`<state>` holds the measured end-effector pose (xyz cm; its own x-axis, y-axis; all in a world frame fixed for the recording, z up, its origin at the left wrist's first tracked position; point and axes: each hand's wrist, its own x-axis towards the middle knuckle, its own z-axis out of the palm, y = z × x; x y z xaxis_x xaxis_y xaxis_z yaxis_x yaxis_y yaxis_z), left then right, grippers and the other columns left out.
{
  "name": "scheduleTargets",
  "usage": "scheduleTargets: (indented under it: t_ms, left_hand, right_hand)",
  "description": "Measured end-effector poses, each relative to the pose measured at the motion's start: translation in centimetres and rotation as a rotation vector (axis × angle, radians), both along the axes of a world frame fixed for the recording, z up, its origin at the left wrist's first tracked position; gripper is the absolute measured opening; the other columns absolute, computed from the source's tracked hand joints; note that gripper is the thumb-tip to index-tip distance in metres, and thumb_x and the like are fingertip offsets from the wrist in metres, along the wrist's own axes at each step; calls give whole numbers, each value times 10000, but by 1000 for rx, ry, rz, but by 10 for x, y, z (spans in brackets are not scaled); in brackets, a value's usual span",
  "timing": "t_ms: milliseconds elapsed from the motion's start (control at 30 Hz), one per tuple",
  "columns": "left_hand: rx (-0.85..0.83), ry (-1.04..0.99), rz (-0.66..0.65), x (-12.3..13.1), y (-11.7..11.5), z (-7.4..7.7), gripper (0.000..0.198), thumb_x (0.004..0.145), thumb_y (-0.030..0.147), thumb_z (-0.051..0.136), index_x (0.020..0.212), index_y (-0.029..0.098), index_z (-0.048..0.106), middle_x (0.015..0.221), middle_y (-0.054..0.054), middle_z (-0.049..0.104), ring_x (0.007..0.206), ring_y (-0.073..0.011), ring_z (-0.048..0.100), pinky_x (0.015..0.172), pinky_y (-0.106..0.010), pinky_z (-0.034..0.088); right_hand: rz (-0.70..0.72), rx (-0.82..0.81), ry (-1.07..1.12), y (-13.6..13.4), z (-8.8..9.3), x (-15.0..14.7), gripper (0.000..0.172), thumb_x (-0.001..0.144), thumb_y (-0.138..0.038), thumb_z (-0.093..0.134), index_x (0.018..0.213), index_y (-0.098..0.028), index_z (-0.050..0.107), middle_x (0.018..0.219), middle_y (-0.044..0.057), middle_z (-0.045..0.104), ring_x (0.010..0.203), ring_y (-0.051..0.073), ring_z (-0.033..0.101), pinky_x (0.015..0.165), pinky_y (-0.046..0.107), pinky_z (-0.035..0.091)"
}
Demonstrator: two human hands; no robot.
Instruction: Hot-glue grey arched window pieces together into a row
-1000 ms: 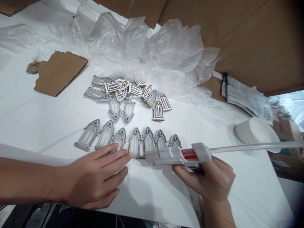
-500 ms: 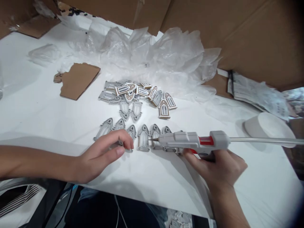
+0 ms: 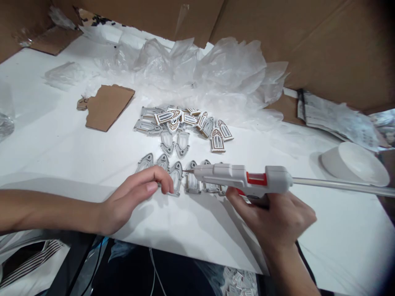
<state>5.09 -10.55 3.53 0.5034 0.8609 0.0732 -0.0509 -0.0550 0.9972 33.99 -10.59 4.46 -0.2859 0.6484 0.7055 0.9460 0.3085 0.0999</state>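
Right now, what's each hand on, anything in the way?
Left hand on arched grey window piece. Right hand gripping hot glue gun, nozzle beside that piece. More window pieces under the gun.

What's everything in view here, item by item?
Hot glue gun: one, grey with red panel, nozzle beside the front row.
Glue stick: one, translucent, running right from the gun.
Arched window pieces: about twenty, grey, some brown-edged, in a front row and a pile behind.
Plastic sheeting: one crumpled heap, clear, behind the pile.
Cardboard scrap: one, brown, left of the pile.
Cardboard flaps: several, brown, along the far side.
Round dish: one, white, far right.
Left hand: one, fingertips at a front-row piece.
Right hand: one, gripping the gun.
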Motion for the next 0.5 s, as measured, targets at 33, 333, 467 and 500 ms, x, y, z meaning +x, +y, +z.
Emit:
scheduleTargets:
  t_ms: [33,333,467,500]
  left_hand:
    - [6,7,0,-1,0,0,277,992,378,369,926,183,554,931,-90,592,905,-217,561,861,-362,484]
    - [130,70,-28,-14,4,-9,255,1009,309,330,938,185,541,933,-76,595,897,-192,563,836,-329,492]
    - [408,152,-88,-25,8,-13,176,972,193,372,1081,190,510,986,-100,608,945,-213,574,847,-372,484]
    - [487,167,-132,-28,9,-13,198,949,157,391,1113,196,495,994,-107,615,945,-219,583,843,-385,486]
  right_hand:
    - [-6,-2,0,0,-1,-2,343,741,-368,710,610,-237,421,432,-73,432,380,90,394,400,247,301]
    - [23,-33,-13,-5,-10,-6,385,777,-400,728,620,-225,424,439,-79,411,384,84,393,396,237,288]
    - [19,-30,-5,-7,-14,-4,419,746,-398,760,612,-227,403,430,-91,388,376,73,365,403,234,285]
    - [15,-35,-9,-7,-14,-3,424,741,-398,763,607,-227,400,428,-90,390,375,73,368,404,235,285]
